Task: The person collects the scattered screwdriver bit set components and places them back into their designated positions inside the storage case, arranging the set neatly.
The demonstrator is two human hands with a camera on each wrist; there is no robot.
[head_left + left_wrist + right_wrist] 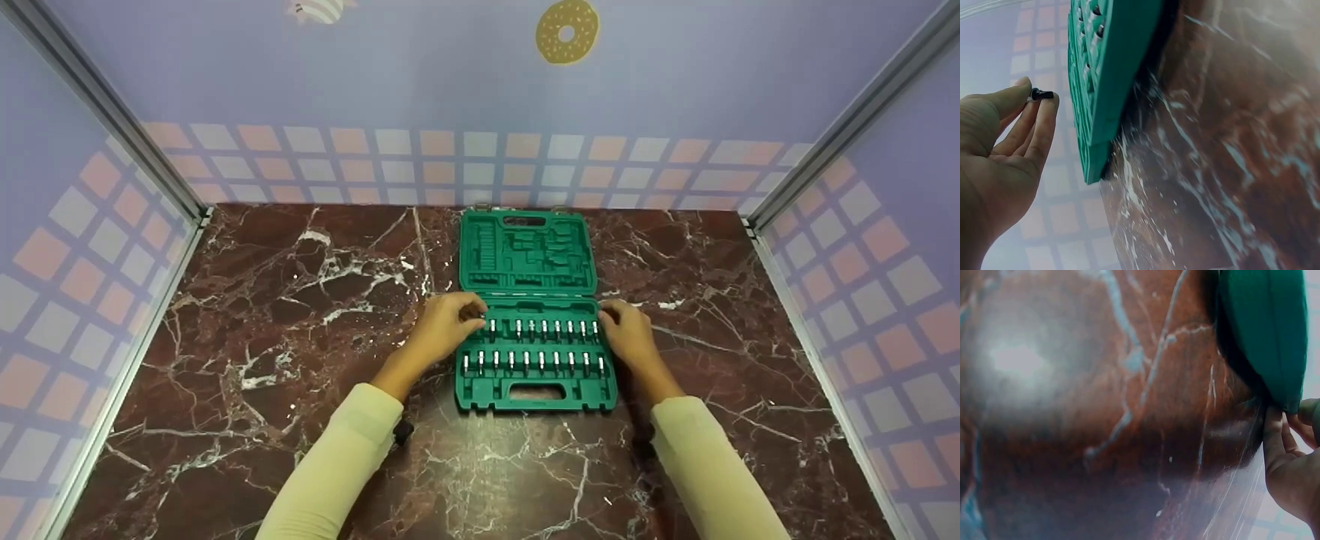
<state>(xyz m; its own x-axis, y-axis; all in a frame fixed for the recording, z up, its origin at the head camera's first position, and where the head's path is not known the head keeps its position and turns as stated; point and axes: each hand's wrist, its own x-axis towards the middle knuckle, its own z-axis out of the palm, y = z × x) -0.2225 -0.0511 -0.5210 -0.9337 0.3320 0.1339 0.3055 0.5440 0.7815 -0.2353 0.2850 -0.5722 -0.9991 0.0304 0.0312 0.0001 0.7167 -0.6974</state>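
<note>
A green plastic tool case (536, 405) lies open on the table, its molded lid (517, 259) folded back toward the rear wall. Two rows of silver socket bits (541, 363) stand in the lower half, with a gap near the left end of the back row. My left hand (441, 328) is over the case's left edge, and the left wrist view shows thumb and fingertips pinching one small socket bit (1043, 94) with a dark tip. At the opposite side, my right hand (631, 334) grips the case's right edge between thumb and fingers, close to the hinge.
Dark red marbled table (300, 315) surrounds the case on both sides and in front. A lilac rear wall (420, 82) with printed squares rises just behind the lid. Side panels (862, 247) close off left and right.
</note>
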